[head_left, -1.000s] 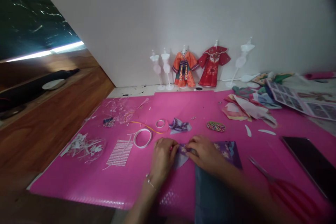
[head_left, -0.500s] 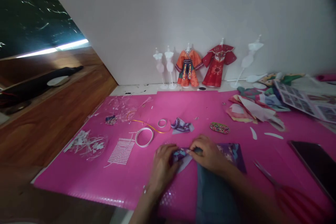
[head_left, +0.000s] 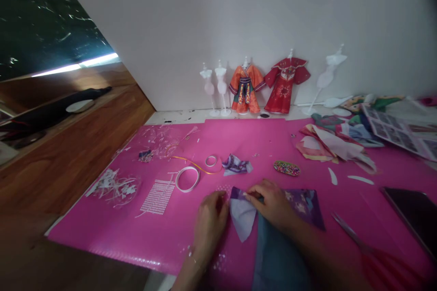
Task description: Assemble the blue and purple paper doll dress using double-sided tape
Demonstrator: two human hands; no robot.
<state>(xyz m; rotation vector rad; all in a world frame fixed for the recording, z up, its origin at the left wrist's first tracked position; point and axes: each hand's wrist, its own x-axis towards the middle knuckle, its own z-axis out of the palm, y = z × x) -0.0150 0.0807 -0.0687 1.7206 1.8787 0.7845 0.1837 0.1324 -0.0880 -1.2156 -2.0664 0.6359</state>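
Note:
My right hand pinches the top edge of a small purple-edged fabric piece, whose pale side faces up and tapers to a point toward me. Left of that cloth, my left hand is apart from it, fingers curled in and tips close together; anything between them is too small to make out. Tiny white bits lie just beyond its fingertips. Grey-blue fabric runs from under my right hand toward me. Patterned purple fabric extends out past the right wrist.
Scissors with red handles and a dark phone-like slab lie right. A tape roll, a pearl-bead sheet and white scraps lie left. Small dress forms, an orange robe and a red dress stand behind.
My left hand has let go of the small fabric piece and drawn left. The piece now lies spread with its pale side showing. My right hand still pinches its edge.

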